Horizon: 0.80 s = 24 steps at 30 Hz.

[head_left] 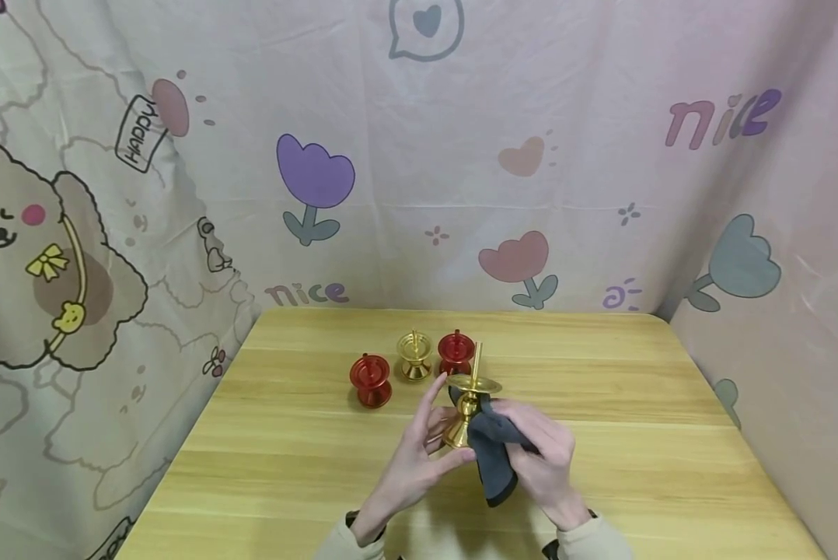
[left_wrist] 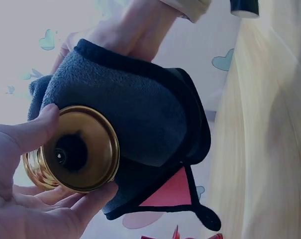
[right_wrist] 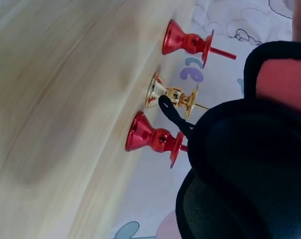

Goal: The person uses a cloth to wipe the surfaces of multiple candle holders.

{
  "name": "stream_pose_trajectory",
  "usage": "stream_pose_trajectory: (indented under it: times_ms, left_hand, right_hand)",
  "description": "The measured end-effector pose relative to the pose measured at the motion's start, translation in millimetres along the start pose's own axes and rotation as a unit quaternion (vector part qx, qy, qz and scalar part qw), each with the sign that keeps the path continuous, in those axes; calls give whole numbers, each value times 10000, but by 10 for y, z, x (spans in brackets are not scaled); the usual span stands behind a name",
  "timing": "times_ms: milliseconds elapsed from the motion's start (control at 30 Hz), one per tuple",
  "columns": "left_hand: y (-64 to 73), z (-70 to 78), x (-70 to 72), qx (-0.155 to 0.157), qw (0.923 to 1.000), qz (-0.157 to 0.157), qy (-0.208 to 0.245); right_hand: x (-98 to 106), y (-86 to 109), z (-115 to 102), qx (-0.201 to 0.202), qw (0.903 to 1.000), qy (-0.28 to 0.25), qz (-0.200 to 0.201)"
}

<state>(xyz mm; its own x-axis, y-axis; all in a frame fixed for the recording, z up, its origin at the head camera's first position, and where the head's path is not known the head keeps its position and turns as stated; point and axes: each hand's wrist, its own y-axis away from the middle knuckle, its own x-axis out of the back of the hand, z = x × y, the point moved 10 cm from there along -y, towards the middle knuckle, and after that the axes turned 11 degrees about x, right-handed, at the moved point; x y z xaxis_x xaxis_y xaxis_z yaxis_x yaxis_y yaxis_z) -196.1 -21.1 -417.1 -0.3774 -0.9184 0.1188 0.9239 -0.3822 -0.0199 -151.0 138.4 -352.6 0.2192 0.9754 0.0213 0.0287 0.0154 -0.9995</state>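
Observation:
Raised above the table is a gold candle holder [head_left: 459, 432] with a flared base, a round dish and an upright pin. My left hand [head_left: 419, 459] grips it by the base; the left wrist view shows thumb and fingers round the rim, the hollow underside [left_wrist: 90, 149] facing the camera. A dark grey cloth [head_left: 492, 451] with black edging wraps against the holder's stem. My right hand [head_left: 545, 451] pinches this cloth and presses it to the holder from the right. In the left wrist view the cloth [left_wrist: 125, 109] hides part of the right hand's fingers.
Behind the hands stand two red candle holders [head_left: 371, 381] and a smaller gold candle holder [head_left: 415, 355], upright on the wooden table [head_left: 286, 467]. The raised holder partly covers the right-hand red one [head_left: 454, 348]. A printed fabric curtain [head_left: 405, 233] surrounds the table's back and sides.

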Motion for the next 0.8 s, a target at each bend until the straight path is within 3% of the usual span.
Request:
stream_pose_trajectory:
  times_ms: [100, 200, 300, 400, 467, 633, 733, 800]
  left_hand:
    - [7, 25, -10, -78, 9997, -141, 189]
    - [12, 44, -13, -216, 9979, -346, 501]
    - [17, 61, -24, -316, 9949, -617, 732]
    - [23, 91, -40, -367, 9949, -792, 513]
    - [25, 105, -55, -288, 9958, -830, 246]
    - [23, 159, -27, -159, 9990, -409, -82]
    - [40, 205, 34, -359, 9993, 11, -121]
    - [56, 233, 53, -554, 9983, 103, -114]
  right_hand:
    - [-26, 0, -3, 119, 9996, -180, -154]
    - [-47, 33, 80, -305, 9972, -572, -386]
    - [-37, 94, 210, -909, 9878, -1200, -406]
    - [-16, 143, 292, -1225, 9781, -1655, -293]
    - [-4, 152, 305, -1216, 9775, -1706, -247]
    - [-9, 108, 239, -749, 9863, -1449, -240]
    - [-25, 74, 190, -499, 9907, -1236, -260]
    - [-24, 70, 194, -527, 9910, -1207, -233]
